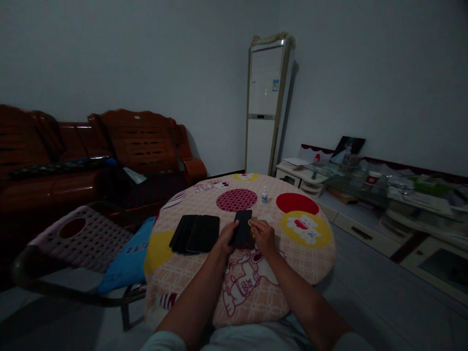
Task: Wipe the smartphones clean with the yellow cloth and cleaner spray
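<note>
On the round table in front of me, my left hand [228, 236] grips the left edge of a dark phone [243, 228], its thumb along the side. My right hand [263, 235] is closed on a small yellow tool [250, 224] at the phone's right edge; the dim light hides what kind of tool it is. Left of the phone lie several dark, flat, phone-like slabs [204, 234], overlapping one another. A small white bottle with a blue label [264, 196] stands upright beyond my right hand.
A patterned cloth [204, 273] covers the table. To the left are a woven chair [84, 236] with a blue cushion [131, 258] and a wooden sofa [137, 141]. A tall air conditioner [261, 102] stands behind; a low cabinet [365, 224] with a paper cup [373, 178] runs along the right.
</note>
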`<state>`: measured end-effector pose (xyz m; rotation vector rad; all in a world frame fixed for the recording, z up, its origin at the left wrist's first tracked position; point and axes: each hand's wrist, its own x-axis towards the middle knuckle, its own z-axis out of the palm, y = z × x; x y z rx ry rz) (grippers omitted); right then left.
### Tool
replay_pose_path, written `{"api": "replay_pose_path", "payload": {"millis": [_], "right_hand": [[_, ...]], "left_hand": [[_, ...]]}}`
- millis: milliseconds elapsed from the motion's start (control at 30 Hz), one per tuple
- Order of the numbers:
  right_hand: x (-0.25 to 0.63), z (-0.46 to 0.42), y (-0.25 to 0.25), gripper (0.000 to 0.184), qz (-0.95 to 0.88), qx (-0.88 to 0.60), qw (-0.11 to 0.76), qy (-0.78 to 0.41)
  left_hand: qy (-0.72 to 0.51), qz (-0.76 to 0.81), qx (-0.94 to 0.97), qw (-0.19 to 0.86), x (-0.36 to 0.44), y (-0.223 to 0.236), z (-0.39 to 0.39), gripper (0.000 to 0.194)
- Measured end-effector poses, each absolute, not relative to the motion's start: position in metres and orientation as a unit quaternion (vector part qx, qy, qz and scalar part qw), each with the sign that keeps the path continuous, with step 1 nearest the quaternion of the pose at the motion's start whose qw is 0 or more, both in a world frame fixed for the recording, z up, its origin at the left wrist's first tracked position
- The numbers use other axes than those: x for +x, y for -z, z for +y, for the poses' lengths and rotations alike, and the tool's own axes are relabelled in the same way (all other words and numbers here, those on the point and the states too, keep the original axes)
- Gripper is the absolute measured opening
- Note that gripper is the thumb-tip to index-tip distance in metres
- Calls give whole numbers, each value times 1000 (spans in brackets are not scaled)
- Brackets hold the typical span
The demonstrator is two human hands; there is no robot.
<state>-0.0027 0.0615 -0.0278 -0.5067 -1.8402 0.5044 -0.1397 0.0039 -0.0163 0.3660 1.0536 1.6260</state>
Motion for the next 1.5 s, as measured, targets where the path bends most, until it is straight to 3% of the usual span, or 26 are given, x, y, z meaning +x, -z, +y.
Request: {"api": "replay_pose_path", "payload": {"millis": [300,900,1233,1500], "right_hand": [[-6,43,23,27,-801,-148,544,-202],[-10,32,26,24,-810,-153,535,-188],[-2,55,26,28,-741,-256,582,-215],[-5,53,30,27,-740,-233,577,-255]], "left_hand": [[-731,450,46,510,-146,17,10,17],[-762,445,-45,469,-145,16,15,15],[-772,370,22,516,-140,10,15,13],[-792,353,57,494,-141,15,13,17]]}}
